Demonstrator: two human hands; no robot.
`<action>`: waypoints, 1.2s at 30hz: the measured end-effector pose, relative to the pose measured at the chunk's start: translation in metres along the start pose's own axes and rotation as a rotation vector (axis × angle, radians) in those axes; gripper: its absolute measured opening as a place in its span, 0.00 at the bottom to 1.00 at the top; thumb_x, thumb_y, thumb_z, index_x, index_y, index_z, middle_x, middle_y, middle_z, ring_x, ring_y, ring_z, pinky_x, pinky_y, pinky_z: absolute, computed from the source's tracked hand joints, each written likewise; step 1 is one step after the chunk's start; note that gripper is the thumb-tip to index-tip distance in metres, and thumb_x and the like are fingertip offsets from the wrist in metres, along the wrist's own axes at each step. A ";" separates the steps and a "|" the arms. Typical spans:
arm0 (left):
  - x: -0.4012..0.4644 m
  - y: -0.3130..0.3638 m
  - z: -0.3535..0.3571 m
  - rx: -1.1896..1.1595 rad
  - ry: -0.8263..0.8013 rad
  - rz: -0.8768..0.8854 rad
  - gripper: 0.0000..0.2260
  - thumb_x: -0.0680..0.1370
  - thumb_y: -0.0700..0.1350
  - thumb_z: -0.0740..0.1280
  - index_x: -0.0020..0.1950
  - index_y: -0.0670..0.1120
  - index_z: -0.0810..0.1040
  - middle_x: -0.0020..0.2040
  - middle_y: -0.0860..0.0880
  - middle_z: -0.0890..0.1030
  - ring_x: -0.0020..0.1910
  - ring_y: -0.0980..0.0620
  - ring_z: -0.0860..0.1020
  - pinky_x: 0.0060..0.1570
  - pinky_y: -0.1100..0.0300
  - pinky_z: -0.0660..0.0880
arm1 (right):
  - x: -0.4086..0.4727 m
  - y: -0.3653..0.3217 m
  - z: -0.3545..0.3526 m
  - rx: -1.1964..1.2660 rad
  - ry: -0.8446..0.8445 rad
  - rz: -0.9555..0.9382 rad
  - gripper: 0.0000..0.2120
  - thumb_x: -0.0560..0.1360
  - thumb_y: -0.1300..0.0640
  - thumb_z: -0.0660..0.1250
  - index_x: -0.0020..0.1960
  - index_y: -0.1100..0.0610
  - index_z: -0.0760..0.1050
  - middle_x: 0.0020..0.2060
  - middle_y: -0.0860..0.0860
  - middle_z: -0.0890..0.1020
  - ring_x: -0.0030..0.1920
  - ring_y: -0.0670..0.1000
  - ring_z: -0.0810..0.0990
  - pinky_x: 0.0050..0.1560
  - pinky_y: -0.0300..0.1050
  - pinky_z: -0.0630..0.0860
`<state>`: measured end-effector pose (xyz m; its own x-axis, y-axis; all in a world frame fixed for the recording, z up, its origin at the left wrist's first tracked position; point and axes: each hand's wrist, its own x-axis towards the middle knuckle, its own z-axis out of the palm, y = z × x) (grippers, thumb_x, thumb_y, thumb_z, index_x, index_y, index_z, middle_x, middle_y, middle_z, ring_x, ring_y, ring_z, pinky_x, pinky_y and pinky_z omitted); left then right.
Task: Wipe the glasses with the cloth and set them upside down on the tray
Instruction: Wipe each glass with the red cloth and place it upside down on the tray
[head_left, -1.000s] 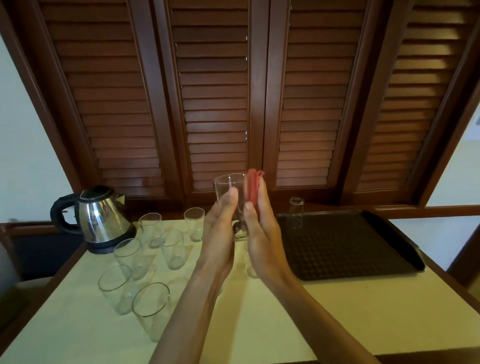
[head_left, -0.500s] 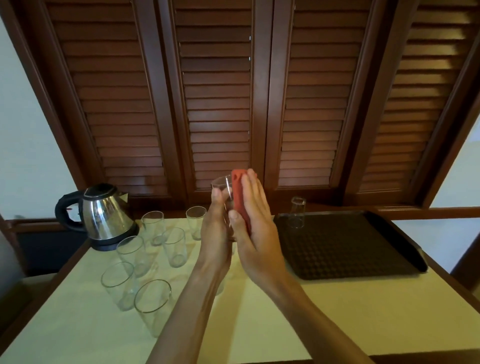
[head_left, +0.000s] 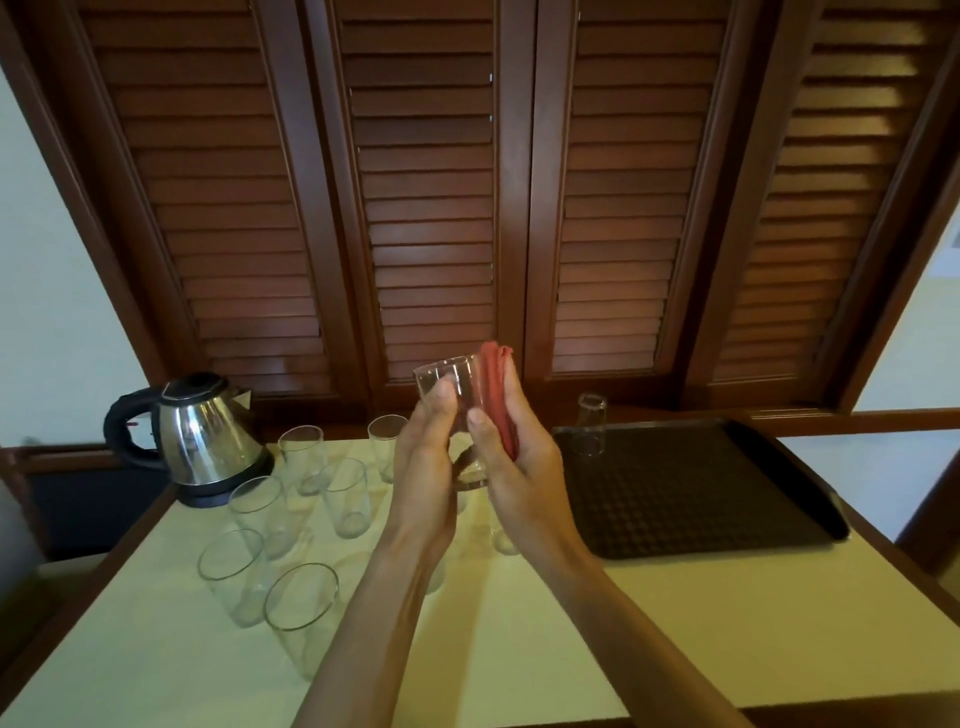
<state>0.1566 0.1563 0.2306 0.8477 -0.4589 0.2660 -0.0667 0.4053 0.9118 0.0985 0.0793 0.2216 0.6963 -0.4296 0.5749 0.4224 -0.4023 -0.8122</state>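
Steel kettle (head_left: 200, 434) before louvred doors (head_left: 426, 208)

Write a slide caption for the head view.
Left hand holds a glass; right hand presses red cloth against it.

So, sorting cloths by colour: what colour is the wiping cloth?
Red, a folded cloth pressed against the clear glass; head view.

Not much to report on the person, honestly: just two bare forearms coming in from the bottom edge, no sleeves in sight. The left hand (head_left: 423, 457) and right hand (head_left: 524, 462) have no gloves, and there are no rings or watch that I can make out. Wrists are slim, nails look short and plain. Anything above the forearms is out of shot.
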 end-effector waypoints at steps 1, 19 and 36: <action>0.003 0.002 -0.001 -0.010 0.026 0.012 0.24 0.80 0.63 0.60 0.65 0.50 0.82 0.59 0.43 0.85 0.62 0.45 0.83 0.53 0.53 0.83 | -0.008 0.001 0.002 -0.021 0.003 -0.005 0.27 0.85 0.57 0.61 0.80 0.48 0.55 0.73 0.36 0.70 0.74 0.39 0.68 0.69 0.32 0.67; -0.001 -0.006 0.000 -0.046 -0.018 -0.025 0.22 0.78 0.61 0.61 0.66 0.52 0.82 0.57 0.48 0.86 0.58 0.52 0.84 0.50 0.58 0.80 | 0.005 0.006 0.000 -0.010 0.138 -0.022 0.21 0.86 0.54 0.53 0.78 0.42 0.59 0.66 0.40 0.79 0.66 0.46 0.79 0.64 0.47 0.78; 0.000 -0.002 -0.005 0.068 0.070 0.054 0.25 0.79 0.60 0.64 0.66 0.43 0.81 0.57 0.43 0.87 0.56 0.47 0.86 0.49 0.57 0.82 | -0.011 -0.005 0.011 0.028 0.112 -0.062 0.20 0.86 0.55 0.55 0.76 0.43 0.62 0.71 0.37 0.73 0.73 0.43 0.71 0.70 0.43 0.72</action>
<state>0.1592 0.1599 0.2273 0.8765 -0.3802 0.2952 -0.1469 0.3728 0.9162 0.0947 0.0949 0.2185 0.6000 -0.4928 0.6302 0.4795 -0.4090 -0.7764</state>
